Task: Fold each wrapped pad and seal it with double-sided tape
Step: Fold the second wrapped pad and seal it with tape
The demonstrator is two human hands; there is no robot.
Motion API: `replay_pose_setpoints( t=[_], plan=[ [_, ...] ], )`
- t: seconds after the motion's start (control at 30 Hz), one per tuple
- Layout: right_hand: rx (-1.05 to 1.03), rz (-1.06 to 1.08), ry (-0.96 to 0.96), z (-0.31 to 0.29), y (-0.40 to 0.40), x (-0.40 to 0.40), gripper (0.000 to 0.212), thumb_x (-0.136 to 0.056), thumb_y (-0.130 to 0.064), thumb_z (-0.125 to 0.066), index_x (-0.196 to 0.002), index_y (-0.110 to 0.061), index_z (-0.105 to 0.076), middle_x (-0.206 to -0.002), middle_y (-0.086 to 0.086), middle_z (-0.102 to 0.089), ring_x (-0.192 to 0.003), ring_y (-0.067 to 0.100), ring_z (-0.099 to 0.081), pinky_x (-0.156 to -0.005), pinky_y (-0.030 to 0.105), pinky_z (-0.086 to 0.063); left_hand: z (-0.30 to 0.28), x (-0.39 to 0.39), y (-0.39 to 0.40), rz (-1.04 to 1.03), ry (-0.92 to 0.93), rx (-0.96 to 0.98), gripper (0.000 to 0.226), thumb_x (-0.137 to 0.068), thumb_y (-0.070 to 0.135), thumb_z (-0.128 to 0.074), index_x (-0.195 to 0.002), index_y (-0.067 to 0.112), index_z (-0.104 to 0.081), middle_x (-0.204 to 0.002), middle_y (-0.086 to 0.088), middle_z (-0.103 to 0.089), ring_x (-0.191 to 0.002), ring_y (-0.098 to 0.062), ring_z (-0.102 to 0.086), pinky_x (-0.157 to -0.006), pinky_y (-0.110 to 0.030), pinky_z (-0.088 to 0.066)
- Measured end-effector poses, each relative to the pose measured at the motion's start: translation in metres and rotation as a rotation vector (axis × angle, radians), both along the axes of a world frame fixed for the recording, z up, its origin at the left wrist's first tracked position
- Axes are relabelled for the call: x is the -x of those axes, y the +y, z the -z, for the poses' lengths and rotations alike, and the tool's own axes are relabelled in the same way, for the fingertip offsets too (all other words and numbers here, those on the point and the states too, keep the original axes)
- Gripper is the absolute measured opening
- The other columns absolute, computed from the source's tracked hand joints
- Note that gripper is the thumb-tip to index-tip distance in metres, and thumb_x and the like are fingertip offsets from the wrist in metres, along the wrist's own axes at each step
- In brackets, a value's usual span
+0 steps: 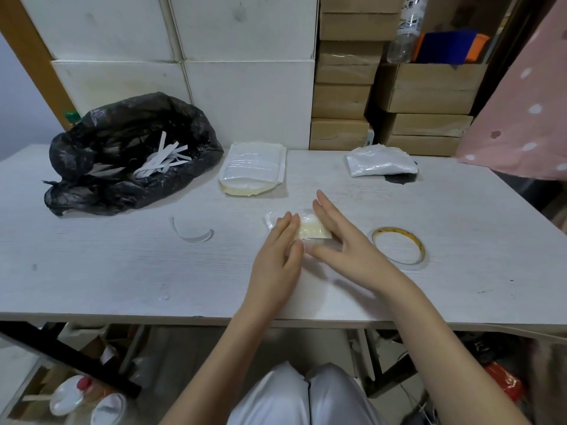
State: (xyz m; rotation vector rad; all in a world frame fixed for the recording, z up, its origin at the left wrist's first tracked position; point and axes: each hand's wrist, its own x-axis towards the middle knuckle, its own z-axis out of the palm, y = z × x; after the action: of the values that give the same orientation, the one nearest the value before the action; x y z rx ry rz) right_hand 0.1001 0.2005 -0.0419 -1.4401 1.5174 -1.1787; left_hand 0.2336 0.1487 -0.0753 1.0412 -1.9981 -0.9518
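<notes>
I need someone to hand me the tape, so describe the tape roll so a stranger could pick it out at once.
Start at the white table and find the person's right hand pressing on the wrapped pad near the middle. Just right of that hand lies the tape roll, flat on the tabletop. It is the only thin ring there, yellowish on the rim and hollow in the middle.

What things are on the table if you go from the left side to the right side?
Black bag with white paper strips → curled strip of backing → stack of wrapped pads → left hand → pad being folded → right hand → tape roll.
</notes>
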Motion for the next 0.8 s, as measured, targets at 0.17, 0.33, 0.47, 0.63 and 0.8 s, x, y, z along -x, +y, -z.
replay_pose_setpoints(
  t=[0.17, 0.33, 0.47, 0.63, 0.8],
  plan=[
    [0.18, 0.226, 0.193, 0.0, -0.001, -0.004, 0.056, -0.091, -0.013, -0.055, -0.143, -0.019, -0.034, -0.154, -0.017, -0.013, -0.14, -0.004, -0.014, -0.112, 0.012, -0.018, 0.002, -0.002, -0.004, 0.023, 0.018, 0.001, 0.043, -0.099, 0.017, -0.04, -0.141, 0.024, -0.04, -0.151, 0.013, -0.029, -0.14, 0.0, -0.022, -0.109, -0.011, -0.018],
    [0.173, 0.303, 0.429, 0.033, -0.003, -0.022, 0.054, -0.091, -0.022, -0.054, -0.142, -0.014, -0.037, -0.153, -0.01, -0.024, -0.14, -0.003, -0.008, -0.118, 0.021, -0.007, -0.002, 0.0, -0.008, -0.029, 0.049, -0.077, 0.033, -0.097, 0.032, -0.044, -0.128, 0.028, -0.057, -0.14, 0.01, -0.045, -0.132, 0.0, -0.035, -0.095, -0.006, -0.027],
    [0.115, 0.408, 0.157, 0.028, -0.006, -0.025, 0.05, -0.089, -0.021, -0.057, -0.137, -0.016, -0.044, -0.145, -0.011, -0.037, -0.137, 0.002, -0.027, -0.113, 0.021, -0.023, -0.016, 0.003, -0.023, -0.113, 0.185, -0.253, 0.012, -0.086, 0.028, -0.065, -0.094, 0.027, -0.074, -0.106, 0.01, -0.062, -0.108, -0.005, -0.056, -0.089, -0.013, -0.042],
    [-0.049, 0.486, -0.508, 0.007, -0.013, 0.006, 0.016, -0.09, -0.019, -0.054, -0.098, -0.008, -0.063, -0.102, 0.001, -0.059, -0.097, 0.012, -0.056, -0.08, 0.019, -0.045, -0.029, 0.003, -0.036, -0.112, 0.193, -0.391, 0.017, -0.074, 0.012, -0.075, -0.082, 0.026, -0.072, -0.079, 0.006, -0.062, -0.079, -0.01, -0.058, -0.059, -0.015, -0.043],
    [0.07, 0.546, -1.546, -0.002, -0.005, 0.037, 0.039, -0.076, -0.011, -0.05, -0.11, 0.008, -0.054, -0.105, 0.017, -0.054, -0.097, 0.028, -0.057, -0.081, 0.031, -0.053, -0.038, -0.001, -0.044, 0.008, -0.053, -0.257, 0.012, -0.078, 0.022, -0.073, -0.087, 0.03, -0.069, -0.085, 0.003, -0.053, -0.078, -0.015, -0.054, -0.068, -0.026, -0.043]
  ],
)
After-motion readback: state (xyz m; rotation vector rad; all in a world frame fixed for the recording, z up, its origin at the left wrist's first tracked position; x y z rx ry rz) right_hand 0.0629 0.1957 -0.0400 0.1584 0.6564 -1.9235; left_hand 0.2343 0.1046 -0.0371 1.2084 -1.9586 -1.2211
